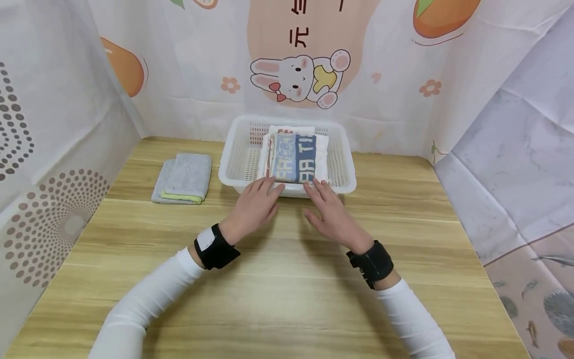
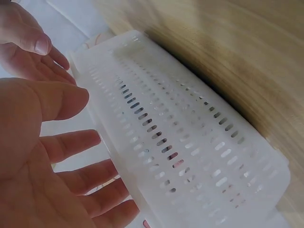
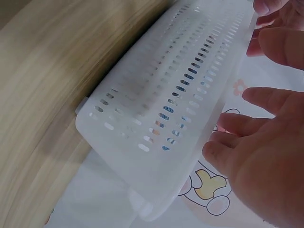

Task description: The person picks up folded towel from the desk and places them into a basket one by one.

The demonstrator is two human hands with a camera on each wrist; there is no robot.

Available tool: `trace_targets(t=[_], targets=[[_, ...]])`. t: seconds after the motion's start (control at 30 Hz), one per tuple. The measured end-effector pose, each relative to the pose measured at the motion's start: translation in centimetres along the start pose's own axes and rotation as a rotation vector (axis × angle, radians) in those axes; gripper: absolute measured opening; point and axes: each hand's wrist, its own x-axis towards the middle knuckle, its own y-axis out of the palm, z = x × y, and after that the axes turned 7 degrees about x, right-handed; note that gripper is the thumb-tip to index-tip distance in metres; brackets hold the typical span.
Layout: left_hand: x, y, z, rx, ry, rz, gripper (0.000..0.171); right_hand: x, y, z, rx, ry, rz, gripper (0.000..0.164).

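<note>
A white plastic basket (image 1: 230, 167) with slotted walls stands at the back of the table. Inside it lie folded towels, the top one a blue and white towel (image 1: 293, 157) with lettering. My left hand (image 1: 256, 203) is at the basket's near rim, left of its middle, fingers extended. To the right of it, my right hand (image 1: 331, 215) has its fingertips right at the same rim, fingers also extended. Both wrist views show the slotted near wall of the basket (image 2: 156, 123), with the fingers (image 3: 256, 97) along its upper edge and nothing gripped.
A folded grey cloth (image 1: 188, 174) with a yellow-green edge lies left of the basket on the wooden table (image 1: 287, 299). A printed curtain (image 1: 385, 109) with a rabbit picture hangs right behind the basket, and more patterned cloth (image 1: 49, 164) hangs at both sides.
</note>
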Motion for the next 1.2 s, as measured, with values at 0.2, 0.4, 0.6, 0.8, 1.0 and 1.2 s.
trace_targets(t=[0.2, 0.4, 0.6, 0.8, 1.0, 1.2], targets=[[-1.0, -0.1, 0.3, -0.026, 0.0, 0.002, 0.044, -0.5, 0.1, -0.1, 0.017, 0.008, 0.019, 0.065], [-1.5, -0.5, 1.1, -0.032, -0.004, -0.011, 0.044, -0.6, 0.1, -0.3, 0.021, -0.003, 0.013, 0.066], [-2.2, -0.5, 1.9, -0.061, -0.034, 0.012, 0.047, -0.7, 0.1, -0.3, 0.027, -0.004, 0.023, 0.065], [-3.1, -0.5, 2.8, -0.084, -0.071, 0.017, 0.048, -1.1, 0.2, 0.0, 0.03, 0.001, 0.021, 0.065], [-3.9, -0.6, 4.0, -0.097, -0.095, 0.0, 0.047, -1.2, 0.4, 0.0, 0.033, -0.005, 0.012, 0.064], [-4.8, -0.6, 5.3, -0.089, -0.133, -0.013, 0.046, -1.3, 0.6, 0.0, 0.035, -0.01, -0.005, 0.064]])
